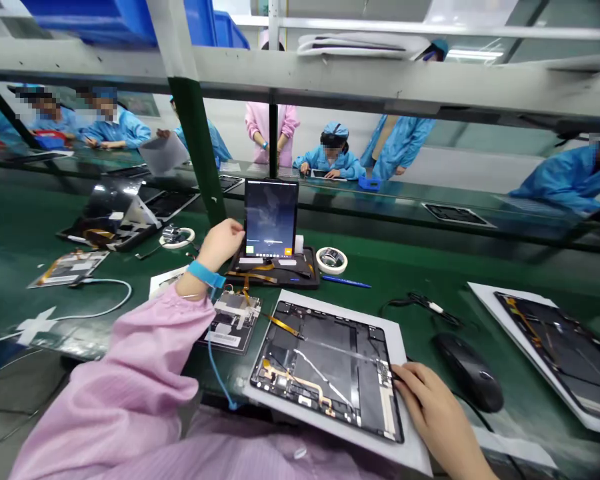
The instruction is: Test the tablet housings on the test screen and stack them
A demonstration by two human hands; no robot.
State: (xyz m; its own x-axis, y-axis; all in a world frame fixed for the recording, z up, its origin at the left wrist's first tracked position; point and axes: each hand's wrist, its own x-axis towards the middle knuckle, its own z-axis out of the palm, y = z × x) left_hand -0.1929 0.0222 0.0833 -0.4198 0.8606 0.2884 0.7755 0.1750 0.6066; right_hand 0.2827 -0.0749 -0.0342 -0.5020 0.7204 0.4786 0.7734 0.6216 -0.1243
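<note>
Hands work apart: the left hand (219, 245), curled, touches the side of an upright black-framed tablet (271, 219), its grip unclear, while the right hand (433, 415), loosely open, rests its fingertips on the rim of an opened black tablet housing (320, 360), clear of its gold flex cables (291, 380), on a white paper sheet (300, 310).

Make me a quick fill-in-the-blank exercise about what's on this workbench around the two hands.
The left hand touches an upright tablet, and the strap on its wrist is ____.
The right hand rests at the edge of an open tablet shell, which lies on a ____ sheet.
The computer mouse beyond the right hand is ____.
A roll of tape lies to the ____ of the upright tablet.

Missing words: blue, white, black, right.
</note>
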